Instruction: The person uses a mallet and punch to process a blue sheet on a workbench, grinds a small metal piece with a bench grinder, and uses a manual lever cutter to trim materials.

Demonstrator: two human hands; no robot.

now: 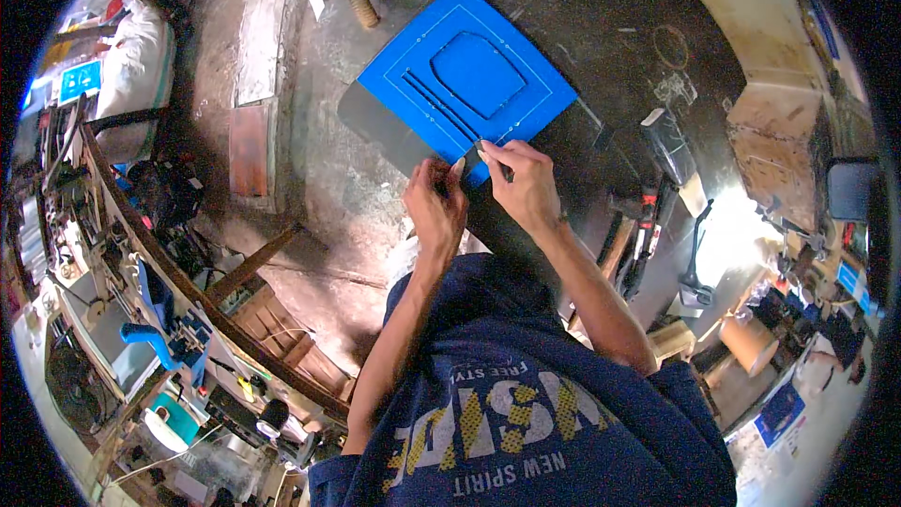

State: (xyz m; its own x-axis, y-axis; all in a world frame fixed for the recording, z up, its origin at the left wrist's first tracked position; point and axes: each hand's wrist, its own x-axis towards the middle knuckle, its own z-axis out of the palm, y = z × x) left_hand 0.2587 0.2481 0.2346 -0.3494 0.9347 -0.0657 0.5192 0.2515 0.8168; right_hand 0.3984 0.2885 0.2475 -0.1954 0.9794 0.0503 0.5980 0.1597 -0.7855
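A flat blue sheet (404, 47) lies aslant on the dark work table. On it are a rounded black outline (474, 116) and two long black lines (432, 101) running side by side toward its near corner. My right hand (527, 183) is at that corner, its thumb and fingers closed on a small dark piece (486, 152). Just left of it, my left hand (435, 207) has its fingers bent and drawn together at the sheet's near edge, close to the same piece. What the left fingers hold, if anything, is hidden.
The dark table (601, 38) has scratches and chalk-like marks. To the right lie a dark cylinder-like object (668, 145), red and black tools (648, 225) and a brush-like tool (694, 289) beside a bright light. A curved wooden rail (188, 272) bounds the cluttered left side.
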